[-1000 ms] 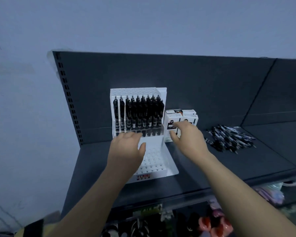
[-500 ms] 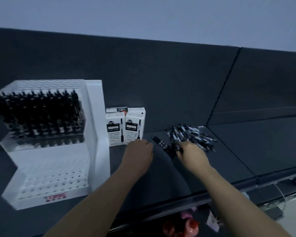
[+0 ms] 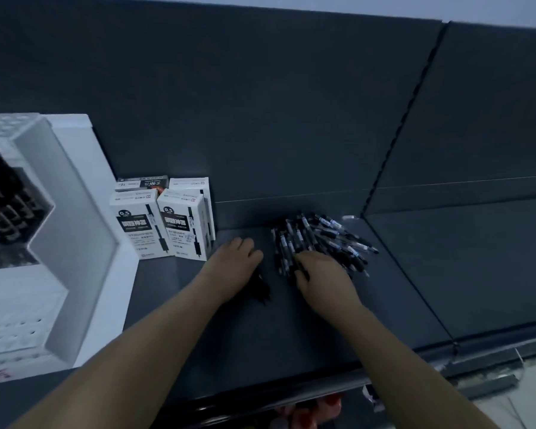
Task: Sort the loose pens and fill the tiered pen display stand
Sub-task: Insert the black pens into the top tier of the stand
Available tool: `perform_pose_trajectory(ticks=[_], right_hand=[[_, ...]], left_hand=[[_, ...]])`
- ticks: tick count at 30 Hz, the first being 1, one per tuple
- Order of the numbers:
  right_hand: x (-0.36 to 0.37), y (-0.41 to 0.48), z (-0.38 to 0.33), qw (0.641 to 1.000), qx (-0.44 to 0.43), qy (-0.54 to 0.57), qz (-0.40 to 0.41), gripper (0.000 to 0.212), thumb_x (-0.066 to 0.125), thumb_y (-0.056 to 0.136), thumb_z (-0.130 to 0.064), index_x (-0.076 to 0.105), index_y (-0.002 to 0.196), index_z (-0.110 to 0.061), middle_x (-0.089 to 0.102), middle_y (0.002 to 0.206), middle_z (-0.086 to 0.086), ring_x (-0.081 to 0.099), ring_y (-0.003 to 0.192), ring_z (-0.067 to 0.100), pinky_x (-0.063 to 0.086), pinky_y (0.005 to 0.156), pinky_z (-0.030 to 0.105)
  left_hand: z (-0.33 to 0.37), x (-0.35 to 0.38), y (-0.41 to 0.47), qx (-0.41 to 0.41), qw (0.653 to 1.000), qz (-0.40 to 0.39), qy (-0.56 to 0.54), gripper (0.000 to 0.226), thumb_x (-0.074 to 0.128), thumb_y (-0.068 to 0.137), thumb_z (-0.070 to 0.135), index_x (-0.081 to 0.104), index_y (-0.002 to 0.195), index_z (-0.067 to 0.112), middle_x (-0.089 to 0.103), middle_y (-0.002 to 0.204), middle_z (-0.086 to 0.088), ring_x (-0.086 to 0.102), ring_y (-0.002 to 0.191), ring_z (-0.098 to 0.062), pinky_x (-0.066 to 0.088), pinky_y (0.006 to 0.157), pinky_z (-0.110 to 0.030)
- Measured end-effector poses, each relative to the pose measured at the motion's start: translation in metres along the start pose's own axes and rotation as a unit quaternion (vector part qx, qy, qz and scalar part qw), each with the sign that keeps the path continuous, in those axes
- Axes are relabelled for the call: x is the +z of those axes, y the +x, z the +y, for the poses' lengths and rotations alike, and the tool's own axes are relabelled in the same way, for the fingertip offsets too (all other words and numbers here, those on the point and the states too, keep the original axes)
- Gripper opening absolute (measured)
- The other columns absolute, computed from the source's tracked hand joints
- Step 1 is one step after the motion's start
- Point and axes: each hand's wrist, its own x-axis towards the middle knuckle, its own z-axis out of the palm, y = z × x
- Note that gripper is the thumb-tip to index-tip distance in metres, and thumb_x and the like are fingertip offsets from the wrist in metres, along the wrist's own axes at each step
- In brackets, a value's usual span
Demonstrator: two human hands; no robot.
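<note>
Head view: left hand (image 3: 235,267) and right hand (image 3: 322,281) lie apart on the shelf (image 3: 260,335). Left hand curls round a dark bunch of pens (image 3: 262,289). Right hand rests on the near edge of the loose pens (image 3: 328,236); its grip cannot be told. Pen boxes (image 3: 161,224) stand beyond the left hand, with the display stand (image 3: 84,227) further left.

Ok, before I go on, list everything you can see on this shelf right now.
Pen display stand: one, white, tiered, left end of the shelf.
Pens in stand: one row, black, upper tier, cut off by the left edge.
Pen boxes: four it seems, white with black labels, right beside the stand.
Loose pens: one pile, black and clear, right of the boxes.
Shelf: one, dark grey.
Left hand: grips a few black pens.
Right hand: on the pile's near edge; grip unclear.
</note>
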Motion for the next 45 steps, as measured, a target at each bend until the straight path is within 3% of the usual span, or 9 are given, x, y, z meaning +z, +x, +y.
perform_pose_trajectory(ticks=[7, 11, 17, 22, 28, 34, 39, 42, 45], right_hand=[[-0.011, 0.000, -0.010, 1.000, -0.003, 0.015, -0.001, 0.022, 0.049, 0.096, -0.016, 0.060, 0.111, -0.005, 0.061, 0.109, 0.006, 0.057, 0.102, 0.023, 0.048, 0.082, 0.034], [-0.020, -0.001, -0.016, 1.000, 0.010, 0.010, -0.017, 0.026, 0.043, 0.097, -0.010, 0.060, 0.116, -0.003, 0.060, 0.121, 0.010, 0.057, 0.107, 0.027, 0.048, 0.089, 0.041], [-0.031, 0.002, -0.060, 0.996, -0.055, 0.072, -0.017, 0.031, 0.054, 0.095, -0.020, 0.061, 0.124, -0.012, 0.065, 0.119, 0.005, 0.059, 0.105, 0.018, 0.043, 0.088, 0.025], [-0.048, 0.009, -0.139, 0.924, -0.097, 0.363, -0.061, 0.019, 0.057, 0.090, -0.001, 0.066, 0.096, -0.018, 0.063, 0.068, -0.013, 0.051, 0.064, 0.006, 0.043, 0.067, 0.019], [-0.068, 0.008, -0.237, 0.872, -0.121, 0.469, -0.065, 0.011, 0.060, 0.092, -0.001, 0.061, 0.088, -0.012, 0.061, 0.066, 0.001, 0.060, 0.060, 0.007, 0.050, 0.062, 0.022], [-0.064, 0.016, -0.346, 0.879, -0.143, 0.455, -0.011, 0.012, 0.059, 0.090, 0.001, 0.059, 0.082, -0.008, 0.065, 0.069, 0.010, 0.064, 0.057, 0.014, 0.057, 0.061, 0.029], [0.023, 0.016, -0.415, 0.921, -0.082, 0.375, 0.066, 0.010, 0.057, 0.090, -0.007, 0.057, 0.088, -0.017, 0.055, 0.072, -0.007, 0.050, 0.061, 0.001, 0.044, 0.062, 0.017], [0.058, 0.013, -0.417, 0.922, -0.057, 0.371, 0.092, 0.009, 0.056, 0.092, -0.008, 0.058, 0.091, -0.017, 0.053, 0.067, -0.008, 0.050, 0.060, 0.001, 0.049, 0.065, 0.024], [0.064, 0.010, -0.412, 0.923, -0.064, 0.368, 0.089, 0.010, 0.053, 0.094, -0.007, 0.058, 0.094, -0.015, 0.051, 0.067, -0.006, 0.048, 0.058, 0.001, 0.047, 0.063, 0.023]], left_hand=[[0.008, 0.000, -0.025, 0.075, 0.997, 0.010, 0.036, 0.057, 0.009, 0.083, 0.018, 0.054, 0.117, 0.010, 0.053, 0.116, -0.010, 0.051, 0.106, -0.029, 0.043, 0.088, -0.035], [0.015, -0.002, -0.046, -0.035, 0.996, -0.041, -0.069, 0.032, 0.032, 0.097, 0.009, 0.041, 0.127, 0.010, 0.043, 0.127, -0.010, 0.044, 0.115, -0.028, 0.039, 0.095, -0.036], [-0.004, -0.030, -0.092, -0.201, 0.876, 0.078, -0.432, 0.012, 0.039, 0.099, 0.017, 0.043, 0.088, 0.018, 0.056, 0.086, -0.002, 0.051, 0.074, -0.014, 0.040, 0.066, -0.032], [-0.022, -0.069, -0.139, -0.193, 0.800, 0.173, -0.541, 0.019, 0.041, 0.101, 0.017, 0.050, 0.085, 0.020, 0.058, 0.073, 0.008, 0.049, 0.060, -0.004, 0.038, 0.060, -0.021], [-0.075, -0.101, -0.213, -0.184, 0.778, 0.256, -0.544, 0.019, 0.038, 0.102, 0.016, 0.051, 0.089, 0.020, 0.063, 0.079, 0.003, 0.056, 0.068, -0.010, 0.044, 0.064, -0.025], [-0.141, -0.104, -0.284, -0.240, 0.726, 0.291, -0.575, 0.018, 0.037, 0.102, 0.014, 0.054, 0.099, 0.011, 0.061, 0.081, 0.001, 0.059, 0.075, -0.015, 0.052, 0.075, -0.026], [-0.160, -0.090, -0.288, -0.317, 0.705, 0.258, -0.580, 0.016, 0.032, 0.102, 0.019, 0.046, 0.108, 0.014, 0.055, 0.085, 0.004, 0.052, 0.064, -0.007, 0.038, 0.042, -0.011], [-0.172, -0.074, -0.293, -0.310, 0.706, 0.216, -0.599, 0.022, 0.033, 0.102, 0.015, 0.047, 0.115, 0.004, 0.051, 0.081, 0.004, 0.047, 0.057, 0.000, 0.034, 0.039, -0.008], [-0.183, -0.066, -0.297, -0.307, 0.692, 0.189, -0.625, 0.021, 0.032, 0.103, 0.016, 0.049, 0.094, 0.008, 0.051, 0.074, 0.000, 0.050, 0.048, 0.001, 0.040, 0.042, -0.015]])
